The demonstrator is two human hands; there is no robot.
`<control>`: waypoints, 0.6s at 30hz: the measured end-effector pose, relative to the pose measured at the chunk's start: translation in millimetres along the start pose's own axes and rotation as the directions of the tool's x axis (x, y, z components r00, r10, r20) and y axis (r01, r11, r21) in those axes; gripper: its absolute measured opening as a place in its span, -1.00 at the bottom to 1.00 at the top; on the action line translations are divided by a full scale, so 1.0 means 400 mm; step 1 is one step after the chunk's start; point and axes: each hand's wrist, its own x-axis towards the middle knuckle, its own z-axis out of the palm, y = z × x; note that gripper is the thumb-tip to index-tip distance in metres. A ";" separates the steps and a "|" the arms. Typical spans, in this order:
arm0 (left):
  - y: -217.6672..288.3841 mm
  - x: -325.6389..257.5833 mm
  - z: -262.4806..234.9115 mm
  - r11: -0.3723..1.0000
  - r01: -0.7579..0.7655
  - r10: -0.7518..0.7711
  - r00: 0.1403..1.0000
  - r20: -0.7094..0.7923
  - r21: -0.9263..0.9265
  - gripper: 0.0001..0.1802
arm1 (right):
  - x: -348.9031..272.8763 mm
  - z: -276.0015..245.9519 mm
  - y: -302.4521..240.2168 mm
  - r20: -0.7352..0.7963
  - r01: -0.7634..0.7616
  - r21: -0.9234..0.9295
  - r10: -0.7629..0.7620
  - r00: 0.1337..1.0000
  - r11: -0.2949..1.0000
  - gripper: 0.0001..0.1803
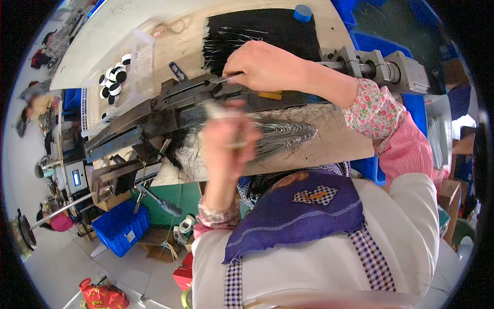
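Observation:
My right hand [261, 66] reaches across the long dark metal machine [170, 105]. Its fingertips are pinched at the machine's top, on what looks like a thin silvery wire [220, 80]. Smeared by motion, my left hand [229, 136] hovers on the near side of the machine; how its fingers are set does not show, though whitish patches appear on them. To its right lies a bundle of bent silvery wires [288, 135] on the wooden table. More loose wires [242, 35] are spread over a black cloth [283, 31] beyond my right hand.
A clear plastic basket [141, 56] stands left of the cloth, near several black-and-white round caps [114, 82]. A blue round lid [302, 13] sits at the cloth's far edge. Metal shaft mounts [381, 69] extend rightward. Below left is a blue crate [121, 226].

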 end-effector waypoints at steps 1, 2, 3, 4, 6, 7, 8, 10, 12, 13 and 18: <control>-0.045 -0.002 -0.023 1.000 -0.002 0.002 1.000 -0.008 -0.003 -0.64 | 0.007 0.003 -0.005 0.002 0.015 0.001 -0.015 1.000 1.000 -0.75; -0.109 0.006 -0.062 0.945 -0.085 0.121 0.988 -0.095 0.317 -0.71 | 0.014 -0.006 -0.012 0.011 0.015 -0.001 -0.015 1.000 1.000 -0.75; -0.140 0.048 -0.085 0.777 -0.141 0.257 0.961 -0.105 0.613 -0.75 | 0.032 -0.035 0.000 0.111 -0.003 -0.020 0.005 0.994 1.000 -0.72; -0.144 0.038 -0.087 0.779 -0.126 0.253 0.960 -0.123 0.615 -0.75 | 0.051 -0.044 -0.009 0.234 0.001 -0.003 0.000 0.972 1.000 -0.68; -0.139 0.038 -0.077 0.848 -0.052 0.159 0.974 -0.159 0.528 -0.78 | 0.120 -0.117 0.061 0.309 -0.148 -0.161 0.192 0.932 0.976 -0.67; -0.147 0.048 -0.076 0.798 -0.133 0.237 0.966 -0.102 0.588 -0.80 | 0.153 -0.130 0.121 0.270 -0.233 -0.248 0.298 0.916 0.940 -0.69; -0.136 0.052 -0.056 0.847 -0.110 0.193 0.975 -0.108 0.520 -0.81 | 0.189 -0.111 0.252 0.205 -0.256 -0.332 0.334 0.920 0.908 -0.69; -0.146 0.039 -0.054 0.901 -0.099 0.175 0.974 -0.145 0.423 -0.80 | 0.232 -0.082 0.304 0.326 -0.185 -0.540 0.407 0.854 0.821 -0.66; -0.160 0.030 -0.055 0.908 -0.135 0.208 0.967 -0.147 0.396 -0.79 | 0.207 -0.063 0.330 0.402 -0.465 -0.414 0.615 0.678 0.783 -0.56; -0.165 0.032 -0.054 0.909 -0.153 0.221 0.966 -0.136 0.387 -0.79 | 0.204 -0.045 0.364 0.464 -0.453 -0.428 0.620 0.633 0.783 -0.54; -0.174 0.009 -0.066 0.906 -0.173 0.240 0.962 -0.131 0.386 -0.81 | 0.207 -0.008 0.342 0.413 -0.372 -0.502 0.594 0.690 0.781 -0.80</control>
